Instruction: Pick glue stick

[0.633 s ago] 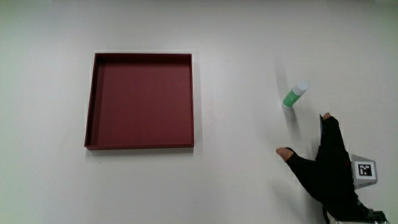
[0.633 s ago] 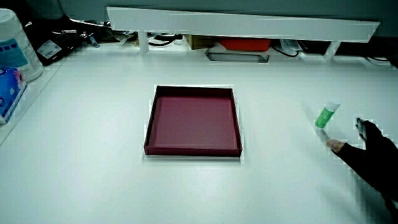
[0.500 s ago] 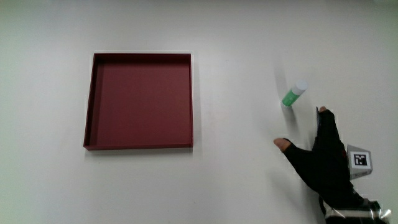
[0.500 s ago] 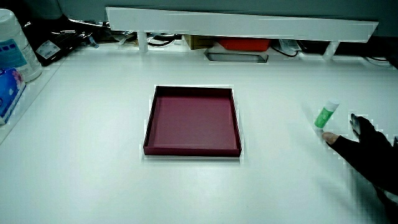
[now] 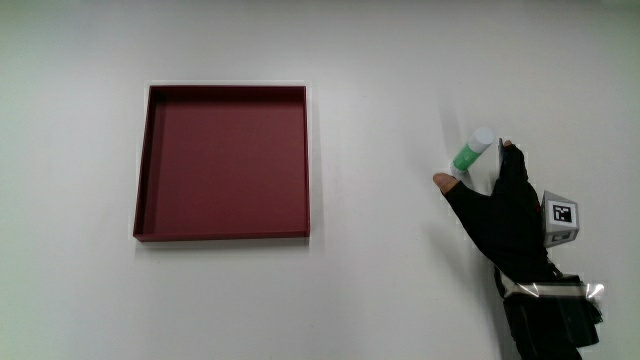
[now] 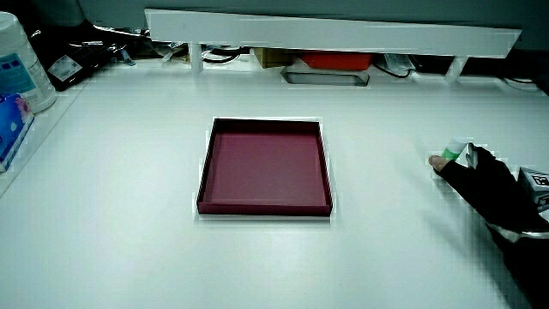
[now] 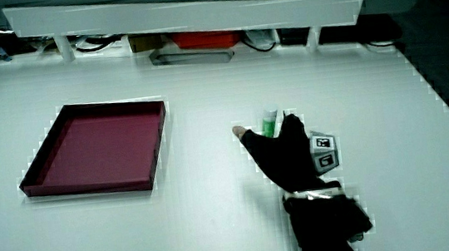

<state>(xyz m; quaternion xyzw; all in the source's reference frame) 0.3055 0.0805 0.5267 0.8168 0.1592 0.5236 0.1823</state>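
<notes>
The glue stick [image 5: 468, 157], green with a white cap, stands on the white table, apart from the dark red tray [image 5: 222, 88]. It shows in both side views too [image 6: 452, 153] [image 7: 269, 123]. The hand [image 5: 480, 172] in its black glove reaches the stick from the person's side. Thumb and forefinger are spread, one on each side of the stick and close to it. I cannot see a firm grip. In both side views the hand [image 6: 455, 159] [image 7: 265, 128] hides the stick's lower part. The patterned cube [image 5: 561, 214] sits on the hand's back.
The red tray [image 6: 266, 209] [image 7: 89, 188] holds nothing. A low white partition [image 6: 334, 34] runs along the table's edge farthest from the person. A white canister [image 6: 17, 60] and a blue pack [image 6: 10, 129] stand at a table edge.
The hand has moved away from the person up to the glue stick; thumb and forefinger now flank it. The stick and the tray have not moved.
</notes>
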